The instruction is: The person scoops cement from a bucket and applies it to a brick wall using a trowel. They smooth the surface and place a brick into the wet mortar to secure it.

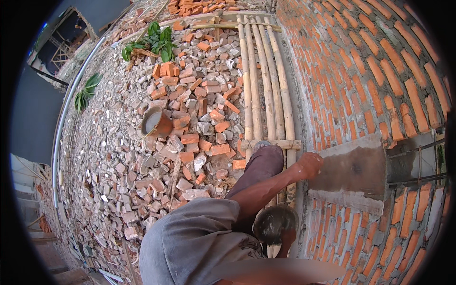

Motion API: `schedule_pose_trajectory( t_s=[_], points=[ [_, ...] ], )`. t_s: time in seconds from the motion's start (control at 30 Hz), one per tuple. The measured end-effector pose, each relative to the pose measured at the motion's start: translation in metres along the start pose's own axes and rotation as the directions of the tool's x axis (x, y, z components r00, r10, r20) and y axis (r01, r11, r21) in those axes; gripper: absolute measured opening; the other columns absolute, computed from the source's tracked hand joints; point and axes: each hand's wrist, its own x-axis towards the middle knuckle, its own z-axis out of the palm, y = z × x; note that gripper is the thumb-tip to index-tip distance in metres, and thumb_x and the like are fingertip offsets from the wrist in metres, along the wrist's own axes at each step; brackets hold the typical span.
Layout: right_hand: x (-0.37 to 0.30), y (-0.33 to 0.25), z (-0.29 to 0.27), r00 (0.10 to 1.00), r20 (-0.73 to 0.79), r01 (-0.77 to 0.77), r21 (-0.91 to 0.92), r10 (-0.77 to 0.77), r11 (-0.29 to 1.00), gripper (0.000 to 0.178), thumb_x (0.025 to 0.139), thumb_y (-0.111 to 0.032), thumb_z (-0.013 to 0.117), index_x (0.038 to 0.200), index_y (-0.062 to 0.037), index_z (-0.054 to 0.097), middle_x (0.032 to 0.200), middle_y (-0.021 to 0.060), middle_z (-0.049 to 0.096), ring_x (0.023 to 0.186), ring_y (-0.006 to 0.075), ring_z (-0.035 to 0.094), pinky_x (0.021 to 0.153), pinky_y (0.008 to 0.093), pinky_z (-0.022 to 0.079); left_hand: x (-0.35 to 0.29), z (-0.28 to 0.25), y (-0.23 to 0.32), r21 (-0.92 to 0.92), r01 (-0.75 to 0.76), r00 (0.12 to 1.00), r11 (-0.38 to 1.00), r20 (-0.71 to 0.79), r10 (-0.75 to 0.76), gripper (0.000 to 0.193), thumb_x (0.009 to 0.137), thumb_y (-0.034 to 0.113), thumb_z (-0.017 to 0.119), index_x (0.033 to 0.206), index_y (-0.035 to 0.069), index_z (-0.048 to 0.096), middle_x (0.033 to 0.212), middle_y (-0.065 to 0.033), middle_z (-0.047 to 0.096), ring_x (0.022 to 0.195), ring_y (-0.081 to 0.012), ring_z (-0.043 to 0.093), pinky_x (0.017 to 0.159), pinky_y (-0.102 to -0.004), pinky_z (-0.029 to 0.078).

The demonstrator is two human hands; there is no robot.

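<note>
My left hand [308,166] reaches across to the right, its fingers curled at the near edge of a flat grey-brown board [354,168]. That board lies against the brick wall and has a dark damp-looking patch in its middle. Lower down, my right hand [287,236] is at the rim of a round bucket [273,219] with grey, wet-looking mortar in it. The fingers of this hand are hidden in shadow, so I cannot see whether they hold a tool. The bucket rests over the bamboo poles [268,85], where one of my legs also stands.
A brick wall [351,71] with mortar joints rises along the right. Steel bars [418,164] stick out beyond the board. Broken bricks and rubble [190,137] cover the ground at left, where another bucket [156,122] stands. Green leaves [154,42] lie farther off.
</note>
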Motion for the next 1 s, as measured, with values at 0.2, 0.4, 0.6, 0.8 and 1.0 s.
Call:
schedule_pose_trajectory(
  t_s=[0.2, 0.4, 0.6, 0.8, 1.0],
  points=[
    [-0.004, -0.012, -0.006, 0.999, 0.052, -0.001, -0.027, 0.002, 1.000, 0.032, 0.067, -0.030, 0.067, 0.078, -0.0006, 0.062, 0.082, 0.0203, 0.062, 0.080, 0.0362, 0.061, 0.070, 0.0466, 0.049, 0.001, 0.003, -0.004, 0.075, -0.057, 0.998, 0.996, -0.033, 0.060, 0.028, 0.074, 0.030, 0.065, 0.082, 0.004, 0.062, 0.077, -0.0141, 0.064, 0.082, -0.0304, 0.063, 0.074, -0.0401, 0.049],
    [-0.002, -0.025, -0.026, 0.943, 0.145, -0.317, 0.129, 0.298, 0.940, 0.026, 0.070, -0.024, 0.062, 0.084, -0.0020, 0.066, 0.088, 0.0199, 0.065, 0.085, 0.0349, 0.064, 0.075, 0.0446, 0.051, 0.009, -0.001, -0.007, 0.049, -0.041, 0.996, 0.998, 0.080, 0.037, 0.031, 0.078, 0.028, 0.066, 0.091, 0.001, 0.062, 0.087, -0.0192, 0.065, 0.088, -0.0359, 0.061, 0.078, -0.0434, 0.047],
    [0.000, -0.034, -0.040, 0.928, 0.210, -0.332, 0.098, 0.307, 0.938, 0.023, 0.071, -0.020, 0.060, 0.083, -0.0009, 0.066, 0.089, 0.0193, 0.065, 0.087, 0.0337, 0.064, 0.077, 0.0434, 0.052, 0.011, -0.002, -0.007, 0.081, 0.022, 0.985, 0.997, 0.166, -0.035, 0.036, 0.078, 0.028, 0.066, 0.099, -0.001, 0.062, 0.093, -0.0214, 0.065, 0.094, -0.0374, 0.060, 0.083, -0.0430, 0.046],
    [0.001, -0.038, -0.047, 0.901, 0.273, -0.370, 0.077, 0.337, 0.926, 0.022, 0.074, -0.017, 0.057, 0.088, -0.0020, 0.066, 0.094, 0.0198, 0.065, 0.091, 0.0336, 0.064, 0.079, 0.0424, 0.052, 0.005, -0.001, -0.011, 0.073, -0.108, 0.994, 0.992, 0.020, 0.107, 0.031, 0.077, 0.028, 0.066, 0.089, 0.001, 0.058, 0.080, -0.0192, 0.064, 0.084, -0.0367, 0.061, 0.075, -0.0451, 0.048],
    [0.001, -0.038, -0.052, 0.910, 0.255, -0.363, 0.111, 0.327, 0.925, 0.022, 0.075, -0.016, 0.055, 0.089, -0.0031, 0.066, 0.095, 0.0202, 0.065, 0.092, 0.0337, 0.064, 0.080, 0.0429, 0.051, 0.004, -0.006, -0.006, 0.069, -0.074, 0.997, 0.995, 0.041, 0.072, 0.033, 0.078, 0.028, 0.066, 0.096, -0.001, 0.062, 0.087, -0.0212, 0.065, 0.087, -0.0378, 0.061, 0.078, -0.0435, 0.047]
  ],
)
